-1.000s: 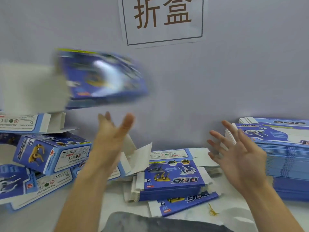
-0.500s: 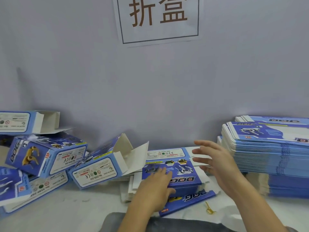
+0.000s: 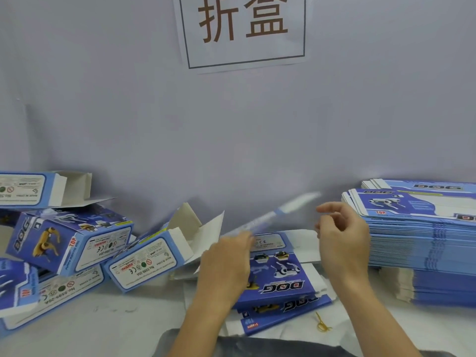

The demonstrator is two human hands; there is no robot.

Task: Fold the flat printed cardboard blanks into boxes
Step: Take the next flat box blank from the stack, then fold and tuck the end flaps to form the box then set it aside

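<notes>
Two hands work over a small pile of flat blanks in the middle of the table. Left hand pinches the near end of one blank, raised edge-on and blurred, slanting up to the right above the pile. Right hand hovers just beside the raised blank with fingers loosely curled, holding nothing. A tall stack of blanks stands on the right. Several folded boxes lie heaped on the left, flaps open. A yellow rubber band lies near the table's front edge. A paper sign hangs on the wall.
</notes>
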